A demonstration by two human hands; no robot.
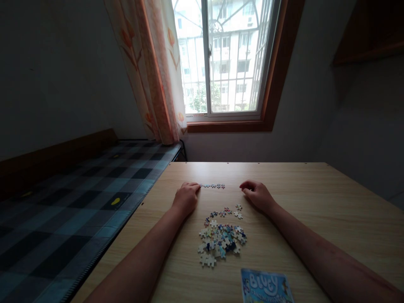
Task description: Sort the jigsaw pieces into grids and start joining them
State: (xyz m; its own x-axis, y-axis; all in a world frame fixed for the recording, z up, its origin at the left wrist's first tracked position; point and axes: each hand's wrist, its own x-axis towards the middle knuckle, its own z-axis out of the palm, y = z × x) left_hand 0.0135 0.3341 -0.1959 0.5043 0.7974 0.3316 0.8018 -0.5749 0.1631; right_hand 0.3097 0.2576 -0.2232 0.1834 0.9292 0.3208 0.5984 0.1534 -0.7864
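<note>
On the table, a short row of joined puzzle pieces (213,186) runs from left to right. My left hand (186,197) rests palm down at the row's left end, its fingertips touching or almost touching the end piece. Apart from the row's right end, my right hand (257,194) lies on the tabletop with loosely curled fingers, a gap between thumb and forefinger, and nothing visible in it. Nearer to me is a heap of loose puzzle pieces (221,240), some blue, others pale side up. Between heap and row, several single pieces (226,210) lie scattered.
A blue "Bluey" packet (267,286) lies at the near edge of view on the wooden table (315,202). Left of the table stands a bed with a checked cover (94,202). Beyond are a curtain (154,75) and a barred window (233,63).
</note>
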